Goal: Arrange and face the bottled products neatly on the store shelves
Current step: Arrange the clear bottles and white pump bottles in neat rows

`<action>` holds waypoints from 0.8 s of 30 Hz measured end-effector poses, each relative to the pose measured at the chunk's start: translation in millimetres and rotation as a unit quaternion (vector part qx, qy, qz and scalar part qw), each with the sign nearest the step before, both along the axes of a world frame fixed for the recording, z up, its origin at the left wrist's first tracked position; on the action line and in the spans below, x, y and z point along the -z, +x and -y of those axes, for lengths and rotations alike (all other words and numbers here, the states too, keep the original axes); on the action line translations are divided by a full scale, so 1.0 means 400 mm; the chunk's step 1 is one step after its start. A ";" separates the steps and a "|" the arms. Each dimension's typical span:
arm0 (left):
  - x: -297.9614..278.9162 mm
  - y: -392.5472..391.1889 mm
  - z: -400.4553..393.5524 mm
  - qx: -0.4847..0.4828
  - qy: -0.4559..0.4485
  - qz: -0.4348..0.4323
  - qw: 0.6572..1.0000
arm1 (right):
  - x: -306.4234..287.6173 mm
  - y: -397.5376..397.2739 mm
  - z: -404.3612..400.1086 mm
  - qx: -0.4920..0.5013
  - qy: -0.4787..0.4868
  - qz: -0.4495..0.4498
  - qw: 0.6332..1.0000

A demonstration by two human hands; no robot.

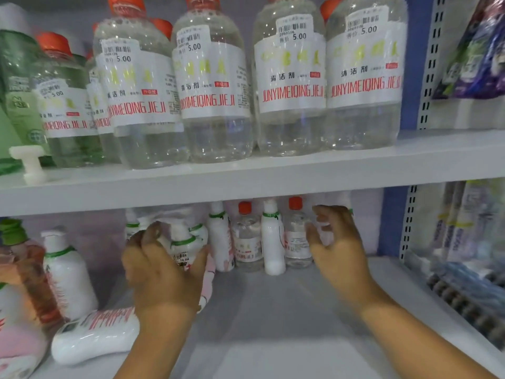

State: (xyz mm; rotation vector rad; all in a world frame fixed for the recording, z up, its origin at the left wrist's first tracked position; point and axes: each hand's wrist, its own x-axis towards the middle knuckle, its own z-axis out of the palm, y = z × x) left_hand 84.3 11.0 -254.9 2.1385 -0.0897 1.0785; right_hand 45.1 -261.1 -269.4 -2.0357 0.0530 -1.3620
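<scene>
Fingers [153,236] of the left hand [161,269] curl round a white bottle [183,247] on the lower shelf [273,324]; the right hand [336,247] has its fingers [325,214] bent and apart beside a small clear bottle [296,236], and contact cannot be told.

Both hands reach deep under the upper shelf [246,181], where large clear bottles [289,77] with orange caps stand in a row, labels facing out. At the back of the lower shelf white bottles with green collars and clear red-capped ones stand upright together. One white bottle lies toppled [95,337] at the left front, just beside an upright white bottle [68,272].
</scene>
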 end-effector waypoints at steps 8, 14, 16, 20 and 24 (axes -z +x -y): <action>-0.064 0.021 0.189 0.292 -0.091 -0.052 0.951 | -0.020 0.147 -0.014 -0.011 0.118 -0.217 0.969; -0.040 0.179 0.282 0.267 -0.046 -0.205 0.941 | 0.008 0.138 -0.003 0.002 0.080 -0.219 0.973; -0.033 0.210 0.299 0.243 -0.037 -0.210 0.946 | 0.008 0.127 -0.001 0.010 0.063 -0.254 0.965; -0.033 0.238 0.303 0.136 0.048 -0.205 0.968 | -0.004 0.070 -0.013 0.026 0.045 -0.298 0.953; -0.047 0.202 0.268 0.128 0.054 -0.173 0.975 | -0.019 -0.037 -0.023 -0.008 0.032 -0.296 0.955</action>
